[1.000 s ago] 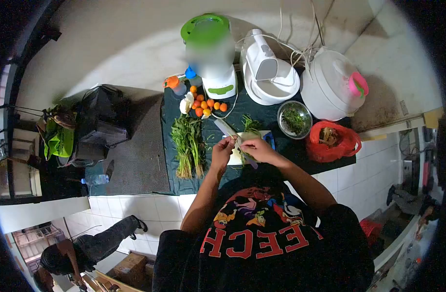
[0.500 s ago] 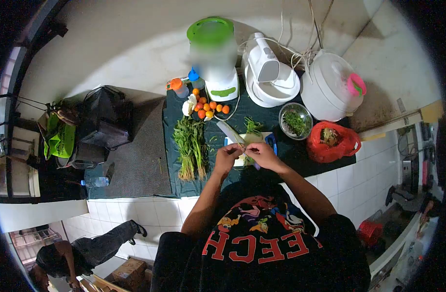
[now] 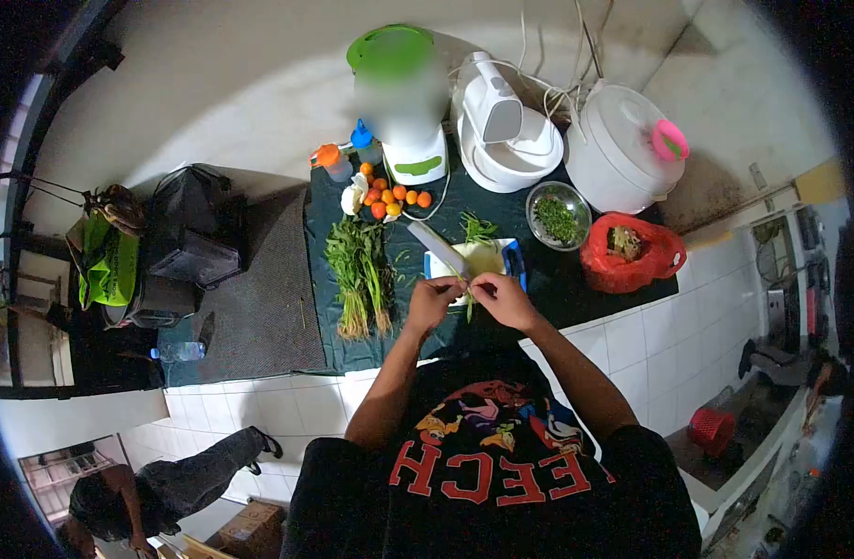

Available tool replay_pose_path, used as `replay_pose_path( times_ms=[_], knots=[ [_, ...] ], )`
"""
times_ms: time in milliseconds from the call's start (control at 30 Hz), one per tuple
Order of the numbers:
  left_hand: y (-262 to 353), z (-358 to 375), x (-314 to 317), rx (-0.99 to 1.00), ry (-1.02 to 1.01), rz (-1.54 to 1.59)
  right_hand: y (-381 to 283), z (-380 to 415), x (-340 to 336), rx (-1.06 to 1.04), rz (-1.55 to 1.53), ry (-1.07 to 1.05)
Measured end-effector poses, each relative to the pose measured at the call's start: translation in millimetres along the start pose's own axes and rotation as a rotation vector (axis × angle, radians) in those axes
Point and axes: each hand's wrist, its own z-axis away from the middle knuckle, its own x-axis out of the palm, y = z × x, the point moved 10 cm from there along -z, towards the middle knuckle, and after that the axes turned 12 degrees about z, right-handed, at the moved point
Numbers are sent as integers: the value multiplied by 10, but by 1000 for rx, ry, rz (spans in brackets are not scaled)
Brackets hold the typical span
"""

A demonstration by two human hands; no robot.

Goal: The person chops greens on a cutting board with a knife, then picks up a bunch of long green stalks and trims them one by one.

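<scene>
Close together over the near edge of a white and blue cutting board (image 3: 495, 264), my left hand (image 3: 434, 303) and my right hand (image 3: 501, 299) pinch a thin green stem (image 3: 470, 310) between them. A wide knife blade (image 3: 436, 248) slants up and left from my fingers across the board; its handle is hidden. Cut greens (image 3: 478, 226) lie at the board's far edge. Left of my hands is a pile of leafy greens with roots (image 3: 358, 270). Small tomatoes (image 3: 379, 210) and garlic (image 3: 354, 196) sit behind it.
A metal bowl of chopped herbs (image 3: 557, 216) and a red plastic bag (image 3: 629, 253) stand at right. Behind are a white mixer (image 3: 497, 110), a blender (image 3: 414, 154) and a large white tub (image 3: 623, 149). A person (image 3: 120, 494) is at lower left, beyond the table.
The whole view has shifted slightly. My hands remain together, and a length of green stem now shows hanging below my fingers.
</scene>
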Motion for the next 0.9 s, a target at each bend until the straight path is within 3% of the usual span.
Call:
replay_pose_path(
  times_ms=[433,567,700,767,900],
  knots=[
    [-103,176,-26,16,-25,65,108,124,229,83,5,-55],
    [-165,153,-117,-45,32,18,86,37,259,-25,66,-84],
    [-111,42,-310,-7,140,39,278,-343,-5,75,314,47],
    [8,43,-304,-23,153,30,168,-584,-317,-59,369,249],
    [134,-86,-272,51,167,140,-136,-818,-552,-257,538,345]
  ],
)
